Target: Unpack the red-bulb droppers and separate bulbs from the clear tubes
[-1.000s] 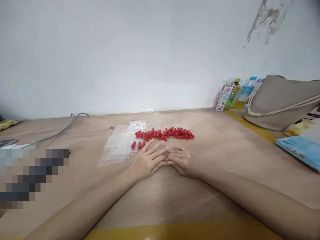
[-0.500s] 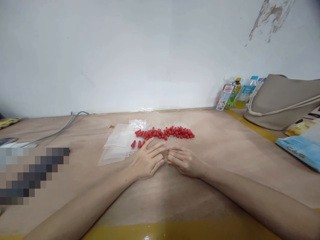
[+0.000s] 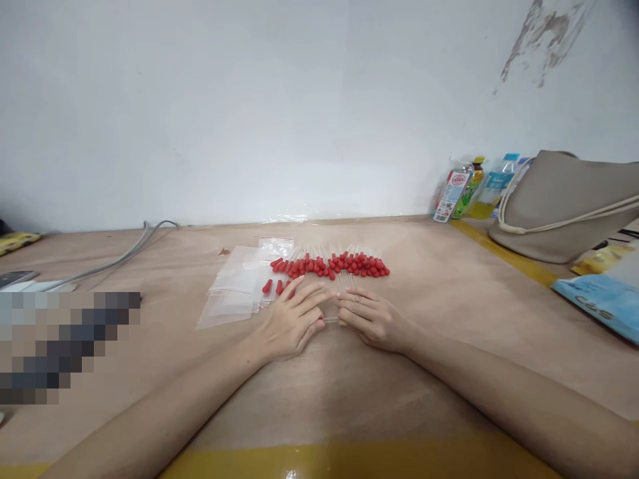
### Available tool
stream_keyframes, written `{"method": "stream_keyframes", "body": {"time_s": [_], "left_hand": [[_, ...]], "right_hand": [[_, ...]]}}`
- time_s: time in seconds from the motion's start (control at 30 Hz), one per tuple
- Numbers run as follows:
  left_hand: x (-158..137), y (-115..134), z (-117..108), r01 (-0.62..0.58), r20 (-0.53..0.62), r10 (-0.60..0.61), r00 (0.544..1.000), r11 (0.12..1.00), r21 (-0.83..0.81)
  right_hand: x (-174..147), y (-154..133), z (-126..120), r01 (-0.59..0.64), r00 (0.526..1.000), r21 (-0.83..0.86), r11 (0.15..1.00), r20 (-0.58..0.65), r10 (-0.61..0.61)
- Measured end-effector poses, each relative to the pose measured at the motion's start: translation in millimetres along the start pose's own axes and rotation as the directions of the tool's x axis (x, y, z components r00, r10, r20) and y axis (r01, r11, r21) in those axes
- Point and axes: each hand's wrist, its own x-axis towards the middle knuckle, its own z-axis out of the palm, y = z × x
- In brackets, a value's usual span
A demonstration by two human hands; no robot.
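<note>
Gap between the hands wider than half a second ago; more of a clear tube (image 3: 331,320) now shows, bridging them roughly parallel to the near edge of the table (image 3: 449,319). Left hand (image 3: 294,319) pinches its left end, other fingers spread; right hand (image 3: 377,321) pinches the right end. Red bulb under left fingertips: cannot tell. Judgement: grip shifting, piece still being worked. Red-bulbed droppers (image 3: 307,265) lie unmoved toward the far edge.

A thin, straight, clear tube (image 3: 331,320) spans crosswise between the left fingers (image 3: 310,314) and the right fingers (image 3: 355,313).
</note>
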Motion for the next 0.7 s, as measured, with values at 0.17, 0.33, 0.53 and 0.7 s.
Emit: {"method": "stream_keyframes", "body": {"time_s": [0.17, 0.33, 0.53, 0.7], "left_hand": [[-7, -25, -7, 0.444, -0.227, -0.451, 0.863, 0.892, -0.083], [-9, -56, -11, 0.686, -0.192, -0.700, 0.688, 0.713, -0.142], [-13, -64, -9, 0.711, -0.092, -0.716, 0.692, 0.698, -0.080], [-16, -61, -4, 0.648, -0.106, -0.642, 0.760, 0.760, 0.048]], "right_hand": [[-9, 18, 0, -0.373, 0.928, -0.085, 0.924, -0.064, 0.368], [-3, 30, 12, -0.612, 0.789, -0.065, 0.789, 0.027, 0.614], [6, 34, 19, -0.683, 0.730, 0.056, 0.728, 0.055, 0.681], [9, 27, 23, -0.604, 0.796, -0.037, 0.796, 0.021, 0.605]]}}
